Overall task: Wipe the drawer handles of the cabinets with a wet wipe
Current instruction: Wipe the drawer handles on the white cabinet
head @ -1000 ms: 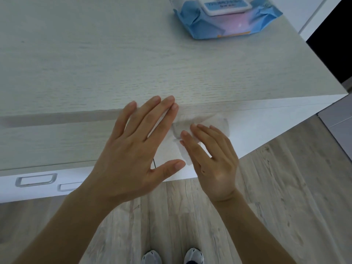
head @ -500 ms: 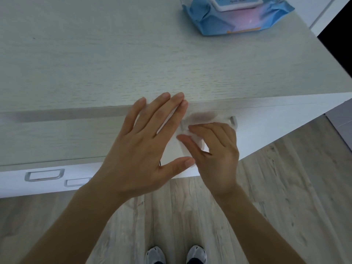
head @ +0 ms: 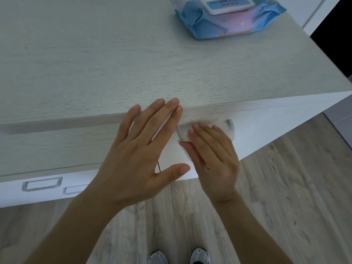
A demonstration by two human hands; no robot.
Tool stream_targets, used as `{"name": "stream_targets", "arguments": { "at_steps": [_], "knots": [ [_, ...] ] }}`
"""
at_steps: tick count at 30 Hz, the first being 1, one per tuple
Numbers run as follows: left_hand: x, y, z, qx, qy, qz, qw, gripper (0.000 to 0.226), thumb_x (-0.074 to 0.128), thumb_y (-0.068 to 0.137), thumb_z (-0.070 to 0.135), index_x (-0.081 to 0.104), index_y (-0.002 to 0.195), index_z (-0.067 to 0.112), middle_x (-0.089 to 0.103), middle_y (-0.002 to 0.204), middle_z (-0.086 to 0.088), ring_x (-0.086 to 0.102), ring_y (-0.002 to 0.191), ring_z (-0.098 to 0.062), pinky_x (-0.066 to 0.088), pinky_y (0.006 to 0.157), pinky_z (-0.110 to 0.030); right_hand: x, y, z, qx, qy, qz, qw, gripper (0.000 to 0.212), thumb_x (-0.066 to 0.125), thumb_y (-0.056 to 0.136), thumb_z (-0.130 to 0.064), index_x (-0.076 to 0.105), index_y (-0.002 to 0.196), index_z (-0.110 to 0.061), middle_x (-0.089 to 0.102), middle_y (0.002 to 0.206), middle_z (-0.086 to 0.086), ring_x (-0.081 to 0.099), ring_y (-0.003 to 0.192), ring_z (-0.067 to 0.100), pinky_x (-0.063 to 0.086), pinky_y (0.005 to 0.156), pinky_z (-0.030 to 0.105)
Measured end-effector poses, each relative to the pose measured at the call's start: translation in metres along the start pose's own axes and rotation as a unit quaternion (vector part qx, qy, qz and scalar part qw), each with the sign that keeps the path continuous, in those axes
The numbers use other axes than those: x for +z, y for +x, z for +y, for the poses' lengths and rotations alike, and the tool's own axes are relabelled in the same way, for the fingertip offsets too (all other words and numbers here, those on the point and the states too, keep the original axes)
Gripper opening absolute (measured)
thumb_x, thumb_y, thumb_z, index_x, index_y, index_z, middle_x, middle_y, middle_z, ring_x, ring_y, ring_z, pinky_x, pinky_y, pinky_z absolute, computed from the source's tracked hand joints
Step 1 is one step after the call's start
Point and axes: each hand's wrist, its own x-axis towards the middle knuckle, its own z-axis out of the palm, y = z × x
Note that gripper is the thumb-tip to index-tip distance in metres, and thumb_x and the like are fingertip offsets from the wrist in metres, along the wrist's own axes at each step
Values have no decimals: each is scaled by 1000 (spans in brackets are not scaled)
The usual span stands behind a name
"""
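Head view: left hand (head: 141, 159) flat on the drawer (head: 266, 132), right hand (head: 215, 162) presses the wipe (head: 221, 124) on the handle (head: 230, 123) with straight fingers; pressed too lightly, the wipe could slip off.

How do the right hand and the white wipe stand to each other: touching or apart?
Touching. The head view shows the right hand laying its fingers flat on the wet wipe, with no gap, over the drawer handle.
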Motion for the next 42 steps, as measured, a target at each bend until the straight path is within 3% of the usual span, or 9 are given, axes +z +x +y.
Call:
{"name": "stream_targets", "arguments": {
  "at_steps": [12, 16, 21, 25, 42],
  "knots": [
    [0, 0, 0, 2, 12, 0, 1000, 81, 12, 92, 64, 24, 146, 5, 22, 153, -10, 15, 143, -22, 7, 116, -44, -1, 2, 4, 3, 35, -11, 999, 17, 69, 87, -19, 74, 90, -2, 73, 92, 7, 69, 92, 19, 53, 89, 37],
    [0, 0, 1, -3, 10, -3, 1000, 81, 11, 92, 64, 24, 146, 5, 22, 154, -10, 14, 143, -22, 7, 115, -44, -17, 4, 23, 1, 1, -2, 1000, 20, 69, 87, -19, 73, 91, 0, 72, 94, 9, 68, 92, 21, 54, 87, 40],
    [2, 0, 2, -4, 21, -1, 1000, 81, 12, 92, 64, 24, 146, 4, 22, 153, -10, 14, 143, -23, 7, 116, -44, 5, 4, -2, -16, 46, -27, 998, 19, 66, 90, -20, 74, 90, -3, 73, 93, 7, 69, 91, 20, 52, 90, 34],
    [3, 0, 2, -4, 24, 2, 1000, 81, 13, 92, 64, 23, 146, 4, 21, 153, -11, 14, 143, -23, 7, 116, -45, -17, 5, 26, -31, 5, -22, 999, 19, 69, 87, -20, 73, 92, -1, 72, 94, 8, 69, 91, 21, 54, 85, 39],
    [7, 1, 0, 1, 37, 16, 999, 80, 14, 93, 63, 24, 145, 3, 23, 152, -12, 16, 142, -25, 8, 115, -46, 3, 1, 6, -48, 43, -27, 998, 17, 70, 86, -14, 71, 99, -2, 71, 103, 9, 65, 102, 19, 50, 96, 35]
  ]
}}
